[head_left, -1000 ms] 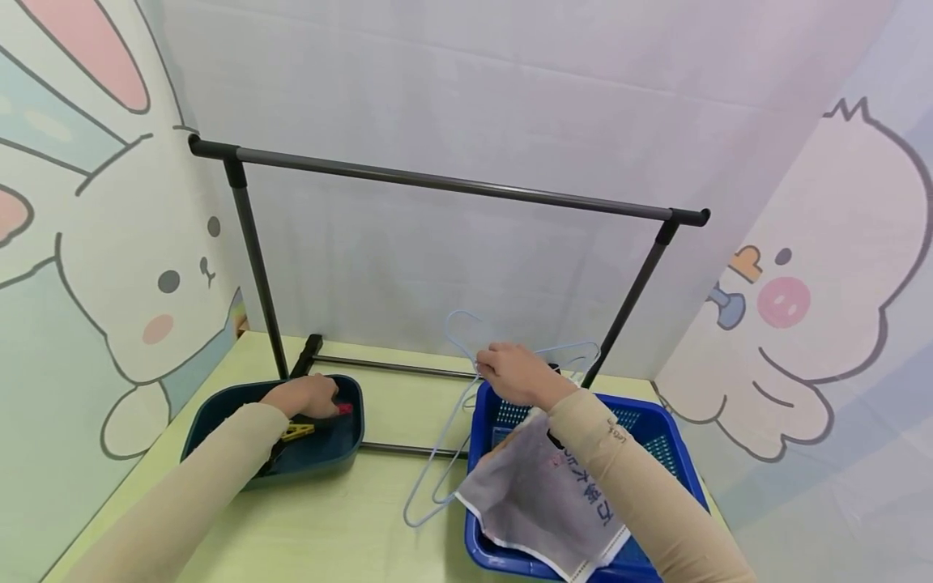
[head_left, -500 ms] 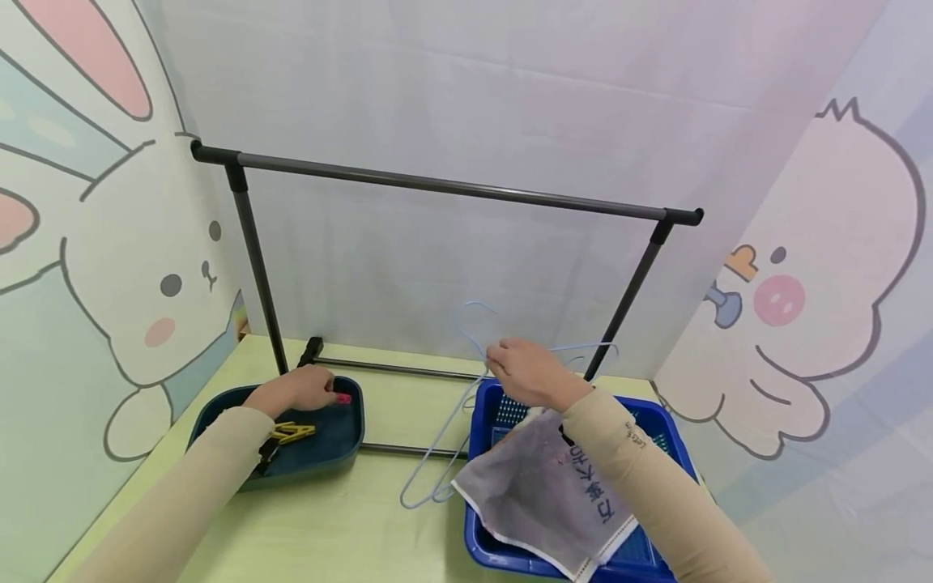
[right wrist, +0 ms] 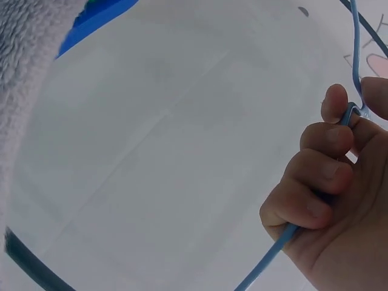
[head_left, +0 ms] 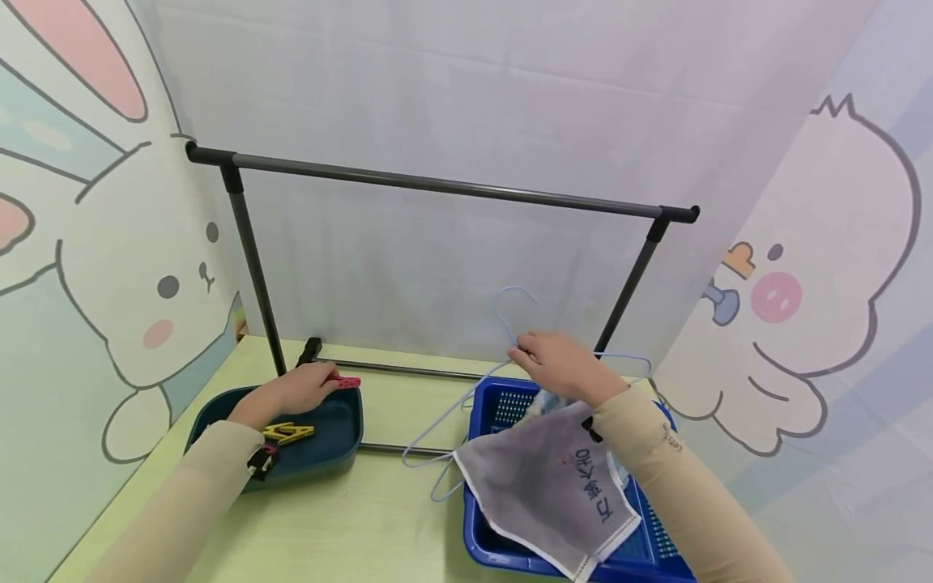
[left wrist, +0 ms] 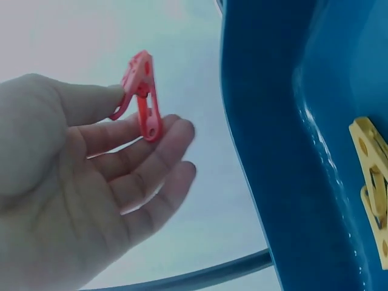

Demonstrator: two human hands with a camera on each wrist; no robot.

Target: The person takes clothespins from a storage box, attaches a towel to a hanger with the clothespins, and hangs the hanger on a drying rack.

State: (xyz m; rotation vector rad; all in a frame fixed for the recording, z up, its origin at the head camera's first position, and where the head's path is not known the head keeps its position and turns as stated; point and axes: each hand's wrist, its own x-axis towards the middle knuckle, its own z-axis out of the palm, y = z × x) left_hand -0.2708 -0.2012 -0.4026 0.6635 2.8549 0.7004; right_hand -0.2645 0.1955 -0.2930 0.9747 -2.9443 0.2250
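My left hand (head_left: 302, 387) pinches a red clothespin (head_left: 347, 382) between thumb and fingers, above the far rim of the dark teal bin (head_left: 342, 453). In the left wrist view the clothespin (left wrist: 141, 70) stands out from the fingertips. My right hand (head_left: 564, 368) grips a light blue wire hanger (right wrist: 265, 262) just below its hook, fingers curled round the wire. A grey cloth (head_left: 525, 486) with a white border and dark lettering hangs below that hand, over the blue basket (head_left: 477, 530). A small black clip (head_left: 592, 429) shows at the cloth's upper edge, partly behind the right sleeve.
A yellow clothespin (head_left: 289, 432) and a black clip (head_left: 262, 459) are at the teal bin. Behind stands a dark metal rack with a top bar (head_left: 437, 186); its base rails (head_left: 408, 369) lie on the pale green table (head_left: 364, 518). Printed curtains surround it.
My left hand has lifted the red clothespin up from inside the teal bin. The right hand has moved to the right and slightly up with the hanger, and the grey cloth has shifted with it.
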